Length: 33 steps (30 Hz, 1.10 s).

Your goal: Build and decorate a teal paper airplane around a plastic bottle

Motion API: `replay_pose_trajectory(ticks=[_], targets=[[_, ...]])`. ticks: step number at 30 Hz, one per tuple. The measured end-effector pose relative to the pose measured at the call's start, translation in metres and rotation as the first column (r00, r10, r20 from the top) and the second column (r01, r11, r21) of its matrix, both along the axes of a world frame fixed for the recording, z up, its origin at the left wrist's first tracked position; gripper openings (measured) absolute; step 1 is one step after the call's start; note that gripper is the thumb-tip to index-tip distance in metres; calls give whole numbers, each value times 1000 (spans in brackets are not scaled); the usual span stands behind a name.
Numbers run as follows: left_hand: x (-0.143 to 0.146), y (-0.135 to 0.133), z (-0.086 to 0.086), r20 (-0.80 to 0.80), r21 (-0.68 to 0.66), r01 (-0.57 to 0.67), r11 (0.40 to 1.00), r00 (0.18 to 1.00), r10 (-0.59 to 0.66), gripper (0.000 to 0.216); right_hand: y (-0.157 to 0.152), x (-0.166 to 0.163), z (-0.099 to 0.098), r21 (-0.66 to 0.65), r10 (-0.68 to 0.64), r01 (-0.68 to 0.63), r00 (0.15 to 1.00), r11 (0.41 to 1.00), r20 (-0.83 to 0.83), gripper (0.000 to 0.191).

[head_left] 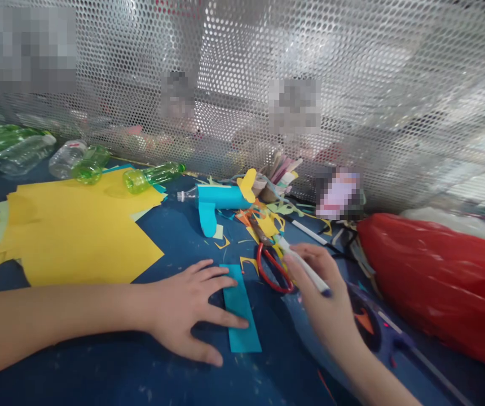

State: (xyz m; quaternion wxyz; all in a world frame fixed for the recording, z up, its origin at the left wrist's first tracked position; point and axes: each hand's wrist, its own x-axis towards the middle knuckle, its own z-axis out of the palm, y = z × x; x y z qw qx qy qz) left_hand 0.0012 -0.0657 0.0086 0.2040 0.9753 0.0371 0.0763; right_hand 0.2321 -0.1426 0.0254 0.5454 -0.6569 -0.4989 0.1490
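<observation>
My left hand [187,307] lies flat with fingers spread on the blue table, its fingertips resting on a turquoise paper strip [241,313]. My right hand [322,287] is closed around a white marker pen [304,264], held just right of the strip. Red-handled scissors [273,265] lie beside that hand. Behind them lies a plastic bottle wrapped in turquoise paper [219,198] with a yellow piece on it.
Yellow paper sheets [77,237] cover the left of the table. Green and clear bottles [82,163] lie along a perforated metal screen [352,84] at the back. A red plastic bag [437,276] sits at the right. Paper scraps [263,223] and a glue gun [378,330] are nearby.
</observation>
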Motion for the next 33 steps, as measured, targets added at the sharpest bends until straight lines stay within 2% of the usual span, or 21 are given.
replay_pose_trajectory(ticks=[6, 9, 12, 16, 20, 24, 28, 33], targets=[[-1, -2, 0, 2, -24, -16, 1000, 1000, 16, 62, 13, 63, 6, -21, -170, 183, 947, 983, 272, 31], [-2, -3, -1, 4, -28, -37, 999, 999, 37, 62, 15, 92, 2, -145, -116, 225, 838, 964, 533, 30], [-2, -4, -1, 4, -30, -45, 999, 999, 46, 62, 20, 112, -5, -263, 9, 215, 759, 941, 651, 36], [-2, -4, 0, -3, -54, -50, 997, 999, 49, 64, 35, 132, -12, -379, 145, 180, 714, 908, 685, 37], [-3, -4, 2, 14, -65, -63, 996, 998, 64, 65, 50, 143, -10, -430, 159, 216, 714, 876, 682, 45], [-3, -6, 1, 18, -56, -76, 996, 997, 77, 66, 59, 146, -10, -495, 167, 250, 739, 832, 653, 34], [-3, -7, 0, 46, -59, -92, 994, 994, 95, 66, 66, 139, -15, -492, 169, 245, 737, 835, 655, 31], [-3, -8, -3, 81, -63, -97, 993, 992, 102, 65, 70, 130, -14, -514, 239, 165, 739, 842, 629, 29]])
